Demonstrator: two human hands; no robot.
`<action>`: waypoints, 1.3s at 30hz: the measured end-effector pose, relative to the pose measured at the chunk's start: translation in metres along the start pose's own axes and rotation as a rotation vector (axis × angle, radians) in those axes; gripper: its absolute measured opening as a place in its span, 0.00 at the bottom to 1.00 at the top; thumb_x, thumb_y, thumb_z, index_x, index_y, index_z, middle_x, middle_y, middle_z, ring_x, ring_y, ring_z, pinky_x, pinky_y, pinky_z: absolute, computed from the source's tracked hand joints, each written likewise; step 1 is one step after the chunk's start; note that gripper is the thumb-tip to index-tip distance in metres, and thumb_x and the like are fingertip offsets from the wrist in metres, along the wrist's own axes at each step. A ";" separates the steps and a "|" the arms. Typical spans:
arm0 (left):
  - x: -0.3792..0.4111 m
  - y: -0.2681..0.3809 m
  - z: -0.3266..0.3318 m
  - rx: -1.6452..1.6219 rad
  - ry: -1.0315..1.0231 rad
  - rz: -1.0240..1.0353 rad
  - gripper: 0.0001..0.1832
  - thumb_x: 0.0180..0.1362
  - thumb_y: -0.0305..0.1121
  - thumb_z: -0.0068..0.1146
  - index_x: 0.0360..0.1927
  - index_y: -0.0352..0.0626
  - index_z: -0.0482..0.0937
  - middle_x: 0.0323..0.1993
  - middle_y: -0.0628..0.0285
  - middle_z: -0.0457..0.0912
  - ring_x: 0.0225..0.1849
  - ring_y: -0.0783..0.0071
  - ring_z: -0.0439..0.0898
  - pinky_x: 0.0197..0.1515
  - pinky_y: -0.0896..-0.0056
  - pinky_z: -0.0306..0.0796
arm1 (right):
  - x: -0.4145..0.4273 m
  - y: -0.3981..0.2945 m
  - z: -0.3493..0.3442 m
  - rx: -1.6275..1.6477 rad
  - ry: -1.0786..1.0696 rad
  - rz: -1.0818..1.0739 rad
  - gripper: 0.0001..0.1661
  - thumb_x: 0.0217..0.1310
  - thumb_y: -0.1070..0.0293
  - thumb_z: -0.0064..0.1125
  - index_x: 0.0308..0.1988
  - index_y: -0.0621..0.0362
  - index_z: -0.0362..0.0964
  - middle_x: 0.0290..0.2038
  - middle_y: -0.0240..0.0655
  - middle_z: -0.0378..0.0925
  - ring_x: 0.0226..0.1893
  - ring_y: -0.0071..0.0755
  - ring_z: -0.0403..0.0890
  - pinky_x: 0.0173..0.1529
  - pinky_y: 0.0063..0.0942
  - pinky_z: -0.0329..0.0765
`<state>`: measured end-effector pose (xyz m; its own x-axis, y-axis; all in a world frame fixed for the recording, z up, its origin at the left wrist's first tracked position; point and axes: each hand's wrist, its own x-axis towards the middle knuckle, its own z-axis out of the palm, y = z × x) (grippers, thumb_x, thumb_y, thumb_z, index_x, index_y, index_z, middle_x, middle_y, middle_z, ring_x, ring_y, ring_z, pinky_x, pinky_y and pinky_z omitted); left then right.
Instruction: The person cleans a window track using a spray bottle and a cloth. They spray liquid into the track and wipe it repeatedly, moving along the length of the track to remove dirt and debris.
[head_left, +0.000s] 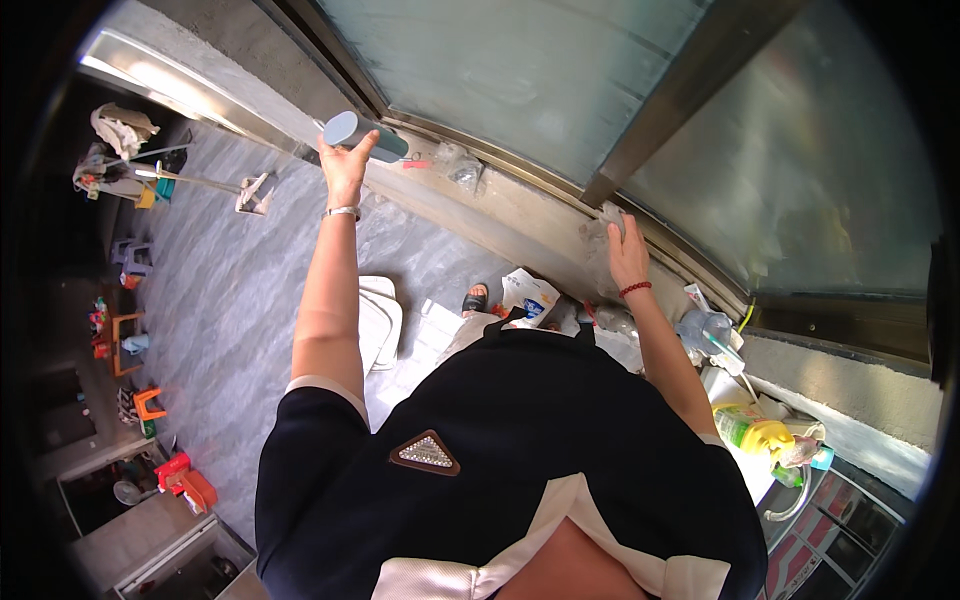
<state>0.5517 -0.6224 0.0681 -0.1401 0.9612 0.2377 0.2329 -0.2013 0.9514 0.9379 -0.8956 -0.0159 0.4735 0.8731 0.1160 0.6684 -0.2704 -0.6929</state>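
Note:
My left hand (343, 171) grips a blue-grey cylindrical container (386, 144), tilted on its side above the window sill (517, 196). A pale round end of it faces me. Over on the right, my right hand (630, 251) has its fingers on a crumpled clear plastic bag (598, 244), pinching it against the sill near the window frame. Between my hands lie another crumpled clear plastic bag (461, 169) and a small red item (416, 163).
Sliding frosted window panes (510, 67) rise behind the sill. A clear plastic jug (703, 331) and a yellow-capped bottle (757, 435) stand at right. Below are a white printed bag (529, 296) and a white folded stool-like item (381, 319). A dustpan (255, 195) lies on the floor.

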 end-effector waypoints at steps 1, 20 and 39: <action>0.014 -0.010 -0.002 -0.015 -0.033 -0.031 0.30 0.45 0.27 0.75 0.49 0.39 0.68 0.43 0.60 0.80 0.44 0.72 0.79 0.48 0.69 0.74 | 0.001 0.000 0.003 0.001 0.001 0.018 0.21 0.68 0.55 0.47 0.52 0.58 0.67 0.46 0.53 0.76 0.47 0.59 0.76 0.50 0.47 0.72; 0.102 -0.147 0.058 0.249 0.018 -0.125 0.52 0.31 0.47 0.83 0.59 0.33 0.66 0.48 0.44 0.79 0.49 0.53 0.79 0.53 0.60 0.73 | 0.015 -0.022 0.034 -0.047 0.121 0.202 0.23 0.69 0.51 0.43 0.49 0.60 0.68 0.42 0.57 0.77 0.45 0.63 0.76 0.48 0.47 0.71; 0.041 -0.099 0.019 -0.744 -0.129 -0.865 0.19 0.57 0.48 0.65 0.41 0.46 0.75 0.32 0.64 0.78 0.26 0.77 0.74 0.27 0.76 0.69 | 0.012 0.002 0.045 -0.024 0.242 0.236 0.21 0.68 0.52 0.47 0.49 0.57 0.69 0.45 0.53 0.78 0.46 0.58 0.77 0.48 0.43 0.72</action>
<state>0.5417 -0.5598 -0.0197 0.1333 0.8355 -0.5330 -0.5256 0.5156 0.6767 0.9186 -0.8673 -0.0478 0.7371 0.6646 0.1222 0.5365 -0.4656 -0.7039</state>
